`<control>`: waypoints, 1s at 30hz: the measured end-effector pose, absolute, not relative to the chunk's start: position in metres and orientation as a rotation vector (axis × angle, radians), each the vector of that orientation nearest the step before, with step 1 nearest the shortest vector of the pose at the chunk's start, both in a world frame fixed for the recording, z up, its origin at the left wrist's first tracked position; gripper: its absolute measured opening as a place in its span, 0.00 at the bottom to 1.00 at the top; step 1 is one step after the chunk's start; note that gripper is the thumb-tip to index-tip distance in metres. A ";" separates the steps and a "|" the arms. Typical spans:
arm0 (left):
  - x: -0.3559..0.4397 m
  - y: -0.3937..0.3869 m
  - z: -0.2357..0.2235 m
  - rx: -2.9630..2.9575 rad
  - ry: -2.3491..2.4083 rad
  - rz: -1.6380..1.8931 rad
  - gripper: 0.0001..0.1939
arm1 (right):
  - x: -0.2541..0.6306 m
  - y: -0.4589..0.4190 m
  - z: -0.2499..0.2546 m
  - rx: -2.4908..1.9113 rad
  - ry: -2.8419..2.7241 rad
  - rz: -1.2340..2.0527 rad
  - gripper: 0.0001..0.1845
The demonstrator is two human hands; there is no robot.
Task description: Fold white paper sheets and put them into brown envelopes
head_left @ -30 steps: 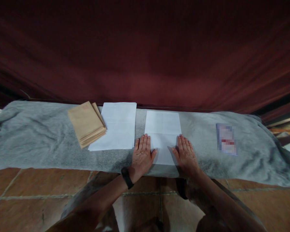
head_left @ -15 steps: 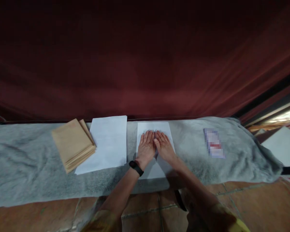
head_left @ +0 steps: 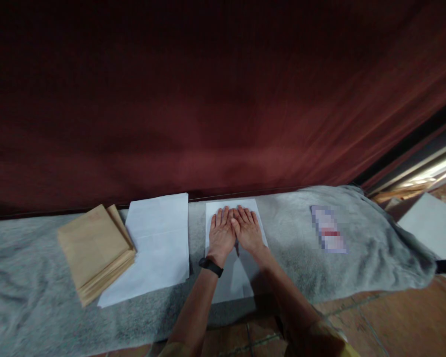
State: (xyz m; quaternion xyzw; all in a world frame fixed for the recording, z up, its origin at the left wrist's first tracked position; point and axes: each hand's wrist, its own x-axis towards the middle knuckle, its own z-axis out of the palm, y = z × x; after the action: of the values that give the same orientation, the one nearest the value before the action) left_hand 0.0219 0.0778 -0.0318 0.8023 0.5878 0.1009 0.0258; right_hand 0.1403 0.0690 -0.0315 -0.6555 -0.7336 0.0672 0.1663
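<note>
A white sheet of paper (head_left: 225, 285) lies on the grey cloth in the middle of the head view. My left hand (head_left: 222, 235) rests flat on its upper part, fingers stretched forward, with a black band on the wrist. Close beside it, my right hand (head_left: 248, 230) also lies flat on the paper, its thumb touching the left hand. Neither hand grips anything. The part of the sheet under both palms is hidden.
To the left are a stack of white paper (head_left: 156, 248) and a pile of brown envelopes (head_left: 96, 243) overlapping it. A blurred purple-and-white item (head_left: 329, 230) lies to the right on the grey cloth (head_left: 290, 248). A dark red curtain (head_left: 223, 124) hangs behind.
The view has tilted and shifted a little, so things sit lower in it. Both hands stay flat on the sheet, fingers slightly more spread.
</note>
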 end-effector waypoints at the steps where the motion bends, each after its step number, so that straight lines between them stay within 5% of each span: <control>1: 0.022 0.079 -0.032 2.465 1.838 0.311 0.28 | 0.140 0.071 -0.031 -1.875 -2.087 0.191 0.30; 30: 0.009 0.081 -0.025 2.409 1.939 0.519 0.29 | 0.164 0.089 -0.040 -2.047 -1.919 0.073 0.30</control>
State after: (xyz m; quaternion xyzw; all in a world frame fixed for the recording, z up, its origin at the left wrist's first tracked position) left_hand 0.0092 0.0807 -0.0254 0.7682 0.6184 0.1656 0.0032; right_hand 0.1645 0.0893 -0.0399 -0.7190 -0.6742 0.0255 0.1667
